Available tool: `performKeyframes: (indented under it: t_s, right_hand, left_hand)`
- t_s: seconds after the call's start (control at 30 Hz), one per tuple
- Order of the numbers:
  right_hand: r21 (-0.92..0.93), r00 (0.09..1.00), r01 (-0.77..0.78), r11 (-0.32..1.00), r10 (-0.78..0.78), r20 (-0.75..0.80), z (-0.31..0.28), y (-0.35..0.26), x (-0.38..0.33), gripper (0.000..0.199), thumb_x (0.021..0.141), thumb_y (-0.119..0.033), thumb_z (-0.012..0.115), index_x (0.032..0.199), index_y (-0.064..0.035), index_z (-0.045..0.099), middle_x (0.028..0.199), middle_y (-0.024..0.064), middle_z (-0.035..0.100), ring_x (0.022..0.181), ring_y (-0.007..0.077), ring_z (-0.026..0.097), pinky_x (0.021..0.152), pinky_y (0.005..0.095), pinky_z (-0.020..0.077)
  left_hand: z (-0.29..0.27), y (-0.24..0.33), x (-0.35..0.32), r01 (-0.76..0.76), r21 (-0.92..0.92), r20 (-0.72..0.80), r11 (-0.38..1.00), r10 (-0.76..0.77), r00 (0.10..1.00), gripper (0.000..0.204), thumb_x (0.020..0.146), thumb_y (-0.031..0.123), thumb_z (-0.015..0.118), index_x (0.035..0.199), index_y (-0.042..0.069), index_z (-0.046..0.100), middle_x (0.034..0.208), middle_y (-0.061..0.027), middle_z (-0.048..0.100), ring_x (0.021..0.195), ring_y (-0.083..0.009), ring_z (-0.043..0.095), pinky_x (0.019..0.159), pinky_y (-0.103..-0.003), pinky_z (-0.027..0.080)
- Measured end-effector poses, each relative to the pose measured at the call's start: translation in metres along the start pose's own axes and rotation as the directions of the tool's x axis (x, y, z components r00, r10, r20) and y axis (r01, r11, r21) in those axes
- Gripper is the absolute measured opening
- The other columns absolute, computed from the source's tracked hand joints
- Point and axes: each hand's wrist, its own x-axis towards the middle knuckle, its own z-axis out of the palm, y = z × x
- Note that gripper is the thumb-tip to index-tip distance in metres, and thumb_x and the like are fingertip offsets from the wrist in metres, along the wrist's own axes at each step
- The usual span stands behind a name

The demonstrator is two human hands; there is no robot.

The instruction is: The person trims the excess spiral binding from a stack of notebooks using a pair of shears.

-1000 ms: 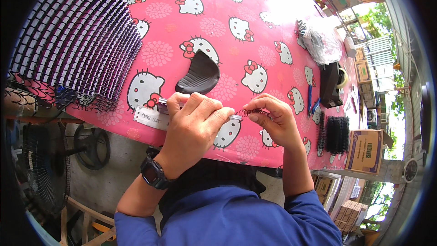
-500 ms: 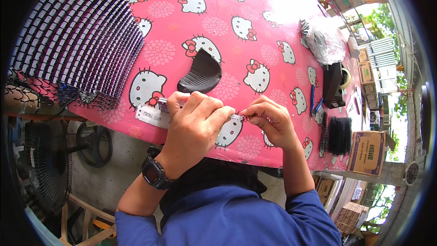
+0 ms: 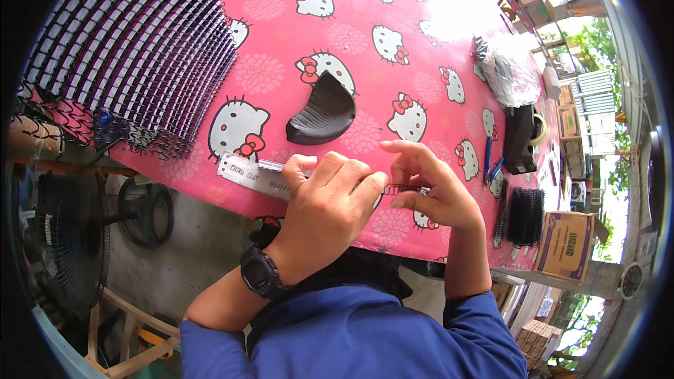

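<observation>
Outdoors, worked at a pink cartoon-cat tablecloth [image 3: 281, 77], bare at frame centre around a black curved piece [image 3: 321, 111]; stacked black combs [image 3: 133, 49] filled upper left. Pinched a small spiral strip [image 3: 400, 189] between left hand [image 3: 330, 207] and right hand [image 3: 428, 193], fingers clamped, just past the near edge.

Looks like a small open-air workshop: a desk [image 3: 421, 42] under a pink cartoon cloth, big stack of black combs [image 3: 133, 49], cardboard boxes [image 3: 565, 245], a floor fan [image 3: 63, 238], trees and daylight right outside.
</observation>
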Motion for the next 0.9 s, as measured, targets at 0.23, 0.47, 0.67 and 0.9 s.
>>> performKeyframes:
  t_s: [0.23, 0.47, 0.67, 0.9]
  right_hand:
    - [-0.115, 1.0, 0.002, 0.993, -0.005, -0.028, -0.017, 0.004, 0.031, 0.039, 0.083, 0.002, 0.058, 0.121, -0.0056, 0.054, 0.076, 0.0018, 0.062, 0.066, 0.0082, 0.056, 0.062, 0.0239, 0.0489]
    - [-0.634, 0.96, 0.194, 0.749, -0.278, -0.035, 0.017, 0.016, 0.102, 0.069, 0.063, -0.032, 0.08, 0.122, -0.0088, 0.053, 0.136, 0.0173, 0.039, 0.124, 0.0336, 0.038, 0.1, 0.0425, 0.0342]
    - [-0.645, 0.941, 0.174, 0.744, -0.318, -0.112, 0.015, 0.023, 0.098, 0.06, 0.063, -0.037, 0.078, 0.113, -0.0087, 0.059, 0.128, 0.0194, 0.047, 0.117, 0.0359, 0.044, 0.096, 0.0424, 0.0374]
    - [0.11, 0.979, 0.164, 0.98, -0.149, -0.139, -0.025, 0.051, 0.029, 0.078, 0.08, -0.069, 0.043, 0.102, 0.0035, 0.061, 0.103, 0.011, 0.062, 0.101, 0.0193, 0.055, 0.092, 0.0339, 0.0394]
  left_hand:
    - [-0.008, -0.003, -0.004, -0.005, 0.002, 0.078, 1.0, 0.005, 0.997, 0.026, 0.07, 0.017, 0.07, 0.095, 0.016, 0.064, 0.086, 0.0047, 0.057, 0.086, -0.0134, 0.054, 0.083, -0.04, 0.028]
    - [-0.004, -0.005, -0.006, -0.046, 0.057, 0.085, 0.997, 0.041, 0.996, 0.02, 0.077, 0.025, 0.066, 0.094, 0.016, 0.059, 0.087, 0.0032, 0.057, 0.09, -0.0146, 0.053, 0.088, -0.043, 0.028]
    - [-0.005, -0.001, -0.005, -0.035, 0.088, 0.141, 0.996, 0.022, 0.99, 0.015, 0.08, 0.024, 0.064, 0.091, 0.016, 0.059, 0.088, 0.0037, 0.058, 0.092, -0.0137, 0.053, 0.09, -0.044, 0.027]
    - [-0.009, -0.016, -0.004, -0.134, 0.116, 0.145, 0.984, 0.117, 0.983, 0.013, 0.079, 0.031, 0.064, 0.09, 0.023, 0.063, 0.098, 0.0039, 0.058, 0.099, -0.0127, 0.053, 0.1, -0.055, 0.018]
